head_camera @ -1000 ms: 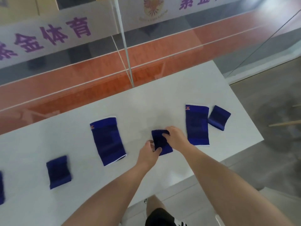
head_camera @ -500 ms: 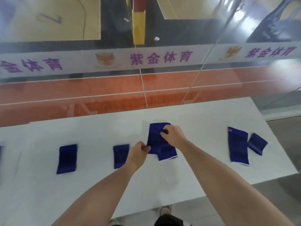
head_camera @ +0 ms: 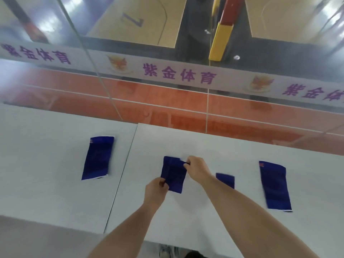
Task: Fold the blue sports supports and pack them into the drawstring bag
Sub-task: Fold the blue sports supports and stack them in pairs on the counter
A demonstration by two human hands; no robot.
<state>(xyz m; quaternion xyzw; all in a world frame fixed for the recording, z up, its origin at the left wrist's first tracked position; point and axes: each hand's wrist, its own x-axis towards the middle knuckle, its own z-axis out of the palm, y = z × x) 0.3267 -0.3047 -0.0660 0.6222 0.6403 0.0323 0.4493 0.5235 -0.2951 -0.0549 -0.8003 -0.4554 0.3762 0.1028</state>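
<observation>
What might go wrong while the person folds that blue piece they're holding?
The support is pinched only at two corners, by the left hand and the right hand, so the fold may slip or end up crooked. The right forearm crosses over a small folded support and could brush it out of place.

Four supports on table (head_camera: 55, 183): long (head_camera: 97, 158) left, middle (head_camera: 174, 174), small (head_camera: 225, 180), long (head_camera: 275, 186) right.

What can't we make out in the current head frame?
- Drawstring bag: nowhere in the head view.
- Small support: near part covered by the right forearm.
- Held support: corners hidden under left hand and right hand; fold state blurred.
- Red logo on the right support: too small.
</observation>
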